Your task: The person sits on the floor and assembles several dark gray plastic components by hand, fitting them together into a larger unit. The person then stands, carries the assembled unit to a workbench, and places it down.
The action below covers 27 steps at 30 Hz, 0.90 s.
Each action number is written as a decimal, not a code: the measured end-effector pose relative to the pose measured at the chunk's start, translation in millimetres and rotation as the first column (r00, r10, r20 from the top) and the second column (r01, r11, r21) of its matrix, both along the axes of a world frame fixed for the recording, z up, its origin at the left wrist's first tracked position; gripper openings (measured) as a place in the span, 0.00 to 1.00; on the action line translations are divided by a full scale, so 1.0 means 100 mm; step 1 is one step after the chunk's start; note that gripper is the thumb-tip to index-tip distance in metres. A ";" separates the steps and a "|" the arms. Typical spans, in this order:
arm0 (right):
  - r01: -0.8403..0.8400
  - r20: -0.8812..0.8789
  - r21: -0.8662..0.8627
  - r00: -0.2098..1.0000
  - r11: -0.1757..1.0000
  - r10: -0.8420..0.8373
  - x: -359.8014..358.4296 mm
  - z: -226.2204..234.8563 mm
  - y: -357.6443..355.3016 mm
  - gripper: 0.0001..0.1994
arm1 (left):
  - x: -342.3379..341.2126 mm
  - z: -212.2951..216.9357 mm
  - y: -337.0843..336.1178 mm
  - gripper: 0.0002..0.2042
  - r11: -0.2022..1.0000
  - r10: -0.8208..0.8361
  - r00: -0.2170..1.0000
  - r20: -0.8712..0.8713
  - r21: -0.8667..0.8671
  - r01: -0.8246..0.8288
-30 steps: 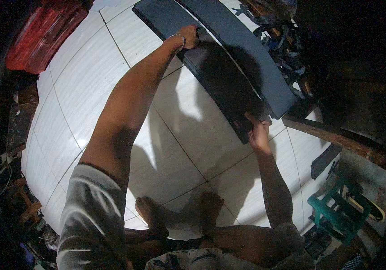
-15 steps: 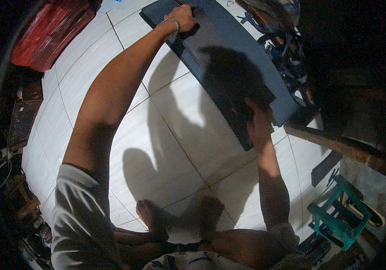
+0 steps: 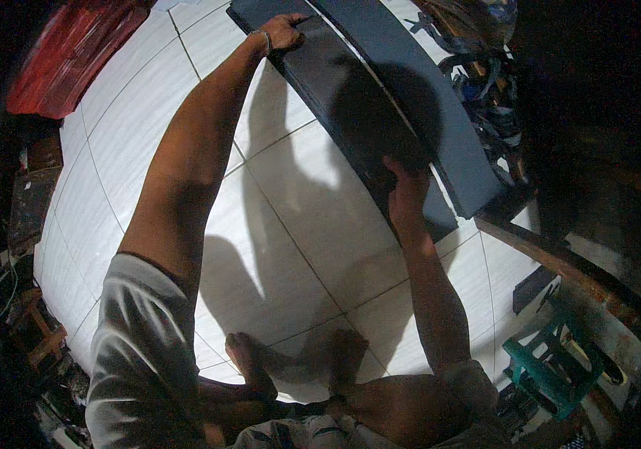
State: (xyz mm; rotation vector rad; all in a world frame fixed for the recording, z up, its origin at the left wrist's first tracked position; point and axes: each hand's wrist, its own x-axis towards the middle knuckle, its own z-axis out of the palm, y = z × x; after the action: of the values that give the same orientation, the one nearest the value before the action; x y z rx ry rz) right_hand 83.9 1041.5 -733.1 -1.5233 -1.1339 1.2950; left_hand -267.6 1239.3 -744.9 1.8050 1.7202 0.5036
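Observation:
Two long dark grey boards lie side by side on the tiled floor, with a thin bright gap between them. On top of the nearer grey board (image 3: 440, 206) is a narrower dark board (image 3: 343, 71), partly lost in my shadow. My left hand (image 3: 284, 31), a bracelet at its wrist, is closed on the far end of the narrower board. Around that board's near end my right hand (image 3: 408, 191) is wrapped, its fingers shadowed. The outer grey board (image 3: 440, 112) lies to the right, untouched by either hand.
A red plastic-wrapped bundle (image 3: 74, 56) is at the upper left. Dark straps or strips (image 3: 485, 97) lie in a tangle beyond the boards. A wooden edge (image 3: 537, 247) runs along the right, with a green stool (image 3: 556, 363) below it. My bare feet (image 3: 249, 363) rest on the tiles.
Both hands have shifted left with the narrower board. The nearer grey board has slid left too, and a gap has opened between it and the outer one.

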 end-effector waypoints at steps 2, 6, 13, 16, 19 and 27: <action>0.018 -0.014 -0.002 1.000 1.000 -0.018 -0.02 -0.02 0.00 0.30 | 0.02 0.00 0.01 0.28 1.000 0.025 1.000 0.014 0.005 -0.025; -0.002 -0.195 0.039 0.981 0.999 0.010 0.03 -0.08 -0.01 0.31 | 0.06 0.01 0.03 0.28 0.999 -0.010 0.985 -0.170 0.029 0.016; 0.024 0.063 -0.035 0.998 0.999 -0.021 0.05 -0.14 -0.01 0.35 | 0.16 0.02 -0.61 0.23 0.737 0.611 0.771 0.179 0.227 -0.636; 0.063 -0.138 -0.086 0.988 0.994 -0.075 -0.02 -0.08 -0.02 0.32 | 0.18 -0.01 -1.10 0.21 0.715 0.645 0.730 0.226 0.157 -0.681; 0.076 -0.238 -0.118 0.966 0.990 -0.102 -0.01 -0.03 0.02 0.27 | 0.46 -0.08 -1.63 0.21 0.727 0.619 0.772 0.147 0.264 -0.634; -0.257 -0.115 -0.009 0.960 0.966 0.254 0.27 0.03 -0.16 0.19 | 1.11 -0.09 -2.33 0.29 0.922 0.327 0.891 -0.316 0.313 -0.227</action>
State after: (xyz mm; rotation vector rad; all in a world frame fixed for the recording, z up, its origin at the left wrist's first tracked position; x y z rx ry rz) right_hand 110.5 1025.5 -729.7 -1.3329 -1.2770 1.5520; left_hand -156.8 1006.6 -753.5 1.9370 2.2853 0.5704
